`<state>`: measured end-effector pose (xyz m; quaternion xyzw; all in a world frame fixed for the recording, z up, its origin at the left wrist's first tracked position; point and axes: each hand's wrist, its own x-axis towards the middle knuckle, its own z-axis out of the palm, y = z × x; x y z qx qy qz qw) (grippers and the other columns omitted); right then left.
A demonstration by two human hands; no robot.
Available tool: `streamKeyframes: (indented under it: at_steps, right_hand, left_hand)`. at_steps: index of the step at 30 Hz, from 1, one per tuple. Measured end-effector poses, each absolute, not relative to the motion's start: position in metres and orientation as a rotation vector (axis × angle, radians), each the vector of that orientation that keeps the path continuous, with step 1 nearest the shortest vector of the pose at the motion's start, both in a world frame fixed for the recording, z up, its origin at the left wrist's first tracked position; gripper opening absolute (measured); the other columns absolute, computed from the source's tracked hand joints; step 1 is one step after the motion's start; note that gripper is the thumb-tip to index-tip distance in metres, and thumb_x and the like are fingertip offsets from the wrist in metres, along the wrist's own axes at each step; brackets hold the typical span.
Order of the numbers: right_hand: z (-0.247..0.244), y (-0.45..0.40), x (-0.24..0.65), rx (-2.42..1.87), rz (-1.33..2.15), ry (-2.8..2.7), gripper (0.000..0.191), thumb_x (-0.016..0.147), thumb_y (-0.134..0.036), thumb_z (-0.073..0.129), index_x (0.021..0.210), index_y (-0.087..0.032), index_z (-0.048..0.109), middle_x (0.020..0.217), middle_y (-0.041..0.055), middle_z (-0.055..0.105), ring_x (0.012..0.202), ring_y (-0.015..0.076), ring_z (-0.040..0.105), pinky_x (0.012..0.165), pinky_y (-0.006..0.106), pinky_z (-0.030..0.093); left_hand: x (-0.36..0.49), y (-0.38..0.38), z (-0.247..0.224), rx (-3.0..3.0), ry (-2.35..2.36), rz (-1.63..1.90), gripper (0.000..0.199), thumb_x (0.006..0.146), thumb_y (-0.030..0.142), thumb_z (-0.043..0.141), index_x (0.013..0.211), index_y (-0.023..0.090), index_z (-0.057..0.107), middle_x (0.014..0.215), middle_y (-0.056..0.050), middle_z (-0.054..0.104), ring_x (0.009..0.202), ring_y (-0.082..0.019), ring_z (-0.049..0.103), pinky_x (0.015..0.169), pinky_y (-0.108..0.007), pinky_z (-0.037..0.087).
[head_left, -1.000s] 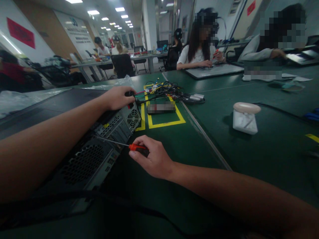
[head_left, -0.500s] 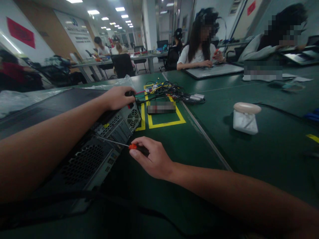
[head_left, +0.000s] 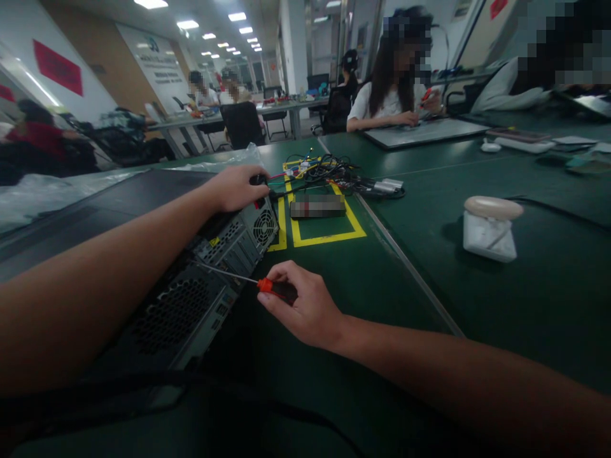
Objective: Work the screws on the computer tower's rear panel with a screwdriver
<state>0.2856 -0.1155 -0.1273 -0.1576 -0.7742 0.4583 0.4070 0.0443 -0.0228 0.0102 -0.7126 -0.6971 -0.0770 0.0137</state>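
Observation:
A desktop computer case lies on its side at the left, its back panel with vents, slots and ports turned toward me. My left hand is closed over the far top corner of the case, beside a round fan grille. Some of its fingertips are hidden behind the edge. In my right hand is a screwdriver with a red and black handle. Its long metal shaft points left, and the tip meets the back panel near the slot covers, though the exact contact is too dark to make out.
Beyond the case, a tangle of cables lies by yellow tape marks on the green table. To the right stands a white box with a rounded top. A co-worker sits across at a flat panel.
The view has shifted slightly, so everything appears a little farther right. Both hands keep their places at the case, and the screwdriver's tip stays at the back panel.

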Motion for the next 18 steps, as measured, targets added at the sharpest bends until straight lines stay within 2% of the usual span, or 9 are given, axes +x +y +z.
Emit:
streamKeyframes:
  at_steps: [7, 18]
  right_hand:
    - [-0.1306, -0.1159, 0.2839, -0.417, 1.133, -1.966, 0.024, 0.100, -0.045, 0.071, 0.107, -0.023, 0.066, 0.099, 0.0029, 0.073, 0.081, 0.0168, 0.066, 0.078, 0.032, 0.055]
    - [-0.1347, -0.1144, 0.2817, -0.359, 1.051, -1.971, 0.029, 0.109, -0.048, 0.061, 0.106, -0.021, 0.072, 0.101, 0.0060, 0.077, 0.093, 0.0200, 0.071, 0.090, 0.035, 0.056]
  left_hand:
    - [0.0445, -0.0238, 0.0072, -2.199, -2.179, -0.293, 0.061, 0.088, 0.048, 0.056, 0.138, 0.022, 0.077, 0.129, -0.013, 0.079, 0.121, -0.039, 0.071, 0.109, -0.048, 0.054]
    - [0.0448, -0.0243, 0.0088, -2.207, -2.157, -0.241, 0.066, 0.089, 0.047, 0.052, 0.144, 0.018, 0.074, 0.138, -0.014, 0.076, 0.126, -0.038, 0.070, 0.111, -0.047, 0.052]
